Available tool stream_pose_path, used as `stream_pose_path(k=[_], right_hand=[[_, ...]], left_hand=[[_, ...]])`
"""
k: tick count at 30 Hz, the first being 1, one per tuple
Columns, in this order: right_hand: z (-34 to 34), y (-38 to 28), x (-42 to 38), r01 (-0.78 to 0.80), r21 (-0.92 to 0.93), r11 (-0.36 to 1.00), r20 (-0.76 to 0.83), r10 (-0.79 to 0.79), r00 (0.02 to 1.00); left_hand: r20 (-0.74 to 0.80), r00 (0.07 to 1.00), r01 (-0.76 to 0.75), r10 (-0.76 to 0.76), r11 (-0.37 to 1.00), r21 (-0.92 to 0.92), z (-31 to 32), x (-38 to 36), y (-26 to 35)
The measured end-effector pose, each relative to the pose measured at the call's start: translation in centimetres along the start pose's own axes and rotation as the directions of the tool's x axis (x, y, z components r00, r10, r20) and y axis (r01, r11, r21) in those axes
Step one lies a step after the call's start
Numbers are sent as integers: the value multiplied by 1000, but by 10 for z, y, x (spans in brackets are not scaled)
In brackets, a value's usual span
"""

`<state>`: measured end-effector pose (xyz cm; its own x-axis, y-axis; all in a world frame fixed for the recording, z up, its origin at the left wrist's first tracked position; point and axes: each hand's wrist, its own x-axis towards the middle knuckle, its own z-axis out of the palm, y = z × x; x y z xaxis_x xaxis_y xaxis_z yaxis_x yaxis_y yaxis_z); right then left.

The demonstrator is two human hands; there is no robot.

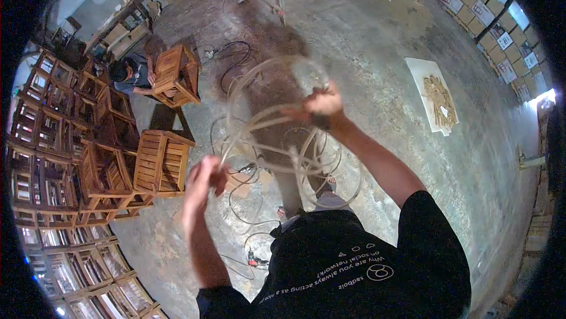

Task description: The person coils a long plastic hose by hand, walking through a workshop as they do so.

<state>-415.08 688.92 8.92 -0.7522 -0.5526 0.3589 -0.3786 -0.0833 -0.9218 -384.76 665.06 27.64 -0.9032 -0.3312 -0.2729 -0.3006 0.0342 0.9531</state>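
Note:
Loops of a pale hose (pixel 254 123) hang in front of my body, blurred in places by motion. My left hand (pixel 206 176) is closed around the hose on the left side of the coil. Higher up and to the right, my right hand (pixel 323 104) grips another part of it, fingers curled. The lower loops hang over my legs and feet. Darker hose or cable runs along the concrete floor beneath the coil.
A red-and-black power tool (pixel 252 258) lies on the floor. At left, a person (pixel 132 76) handles a wooden stool (pixel 177 75), near another stool (pixel 159 163) and stacked furniture frames (pixel 47 118). Wood pieces lie on a white sheet (pixel 420 74); cartons (pixel 489 21) are stacked behind.

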Motion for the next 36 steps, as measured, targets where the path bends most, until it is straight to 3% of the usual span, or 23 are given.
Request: stream_pose_path(k=[1, 2, 5, 6, 7, 8, 9, 11, 14, 18, 21, 23, 24, 25, 27, 30, 31, 32, 33, 35, 36], right_hand=[[4, 38, -8, 13, 51, 999, 118, -19, 993], [12, -22, -18, 68, -116, 991, 134, -52, 990], [23, -41, -13, 100, -362, 927, -92, -143, 985], [6, -81, -17, 165, -719, 675, 8, -231, 973], [-11, -114, -23, 207, -934, 291, 132, -258, 957], [-24, -128, -31, 184, -912, 366, 161, -94, 983], [-37, -121, -40, 153, -928, 341, 142, -57, 988], [-61, -94, -60, 102, -952, 288, 110, 11, 994], [-102, -63, -98, 101, -989, 108, 108, 61, 992], [-116, -58, -128, 59, -996, 70, 70, 161, 984], [-122, -44, -135, 124, -980, 154, 146, 141, 979], [-124, -49, -136, 101, -980, 171, 141, 234, 962], [-122, -56, -134, 91, -980, 179, 139, 280, 950], [-122, -59, -131, 119, -974, 193, 170, 274, 947], [-119, -64, -128, 173, -959, 224, 231, 265, 936], [-79, -68, -108, 119, -910, 396, 157, 64, 986], [-66, -65, -110, -2, -863, 505, 76, 134, 988], [-52, -44, -117, -23, -633, 774, 36, 60, 998], [-38, -23, -125, -16, -322, 946, -29, 7, 1000], [-19, -17, -130, -159, -333, 929, 65, 191, 980], [-9, -9, -129, -278, -226, 933, 63, 299, 952]], left_hand=[[68, 998, -19, 16, 999, 37, 21, 13, 25], [61, 998, 31, -31, 1000, -3, 38, 20, 42], [-49, 973, -222, 226, 971, 86, 56, 53, 38], [-153, 957, -234, 247, 967, 102, 56, 52, 46], [-241, 951, -163, 195, 975, 149, 46, 53, 49], [-322, 891, -278, 321, 945, 174, 40, 57, 50], [-398, 839, -361, 371, 927, 103, 18, 71, 31], [-548, 703, -417, 453, 887, 197, -13, 72, 34], [-708, 633, -464, 313, 885, -23, -62, 68, 30], [-777, 561, -448, 287, 894, 6, -80, 43, 45], [-807, 544, -402, 232, 916, -8, -95, 33, 43], [-791, 563, -350, 239, 936, 34, -94, 27, 42], [-746, 558, -386, 364, 909, 155, -90, 27, 38], [-675, 589, -302, 443, 896, 325, -96, 24, 30], [-599, 548, -416, 584, 811, 411, -75, 21, 35], [-482, 634, -398, 605, 789, 468, -34, 8, 57], [-467, 673, -396, 573, 813, 427, -24, 9, 58], [-441, 682, -394, 584, 801, 451, -13, 7, 60], [-413, 691, -393, 593, 788, 474, -4, 6, 62], [-331, 687, -440, 647, 732, 519, 6, 10, 56], [-335, 724, -427, 603, 773, 469, 14, 7, 59]])
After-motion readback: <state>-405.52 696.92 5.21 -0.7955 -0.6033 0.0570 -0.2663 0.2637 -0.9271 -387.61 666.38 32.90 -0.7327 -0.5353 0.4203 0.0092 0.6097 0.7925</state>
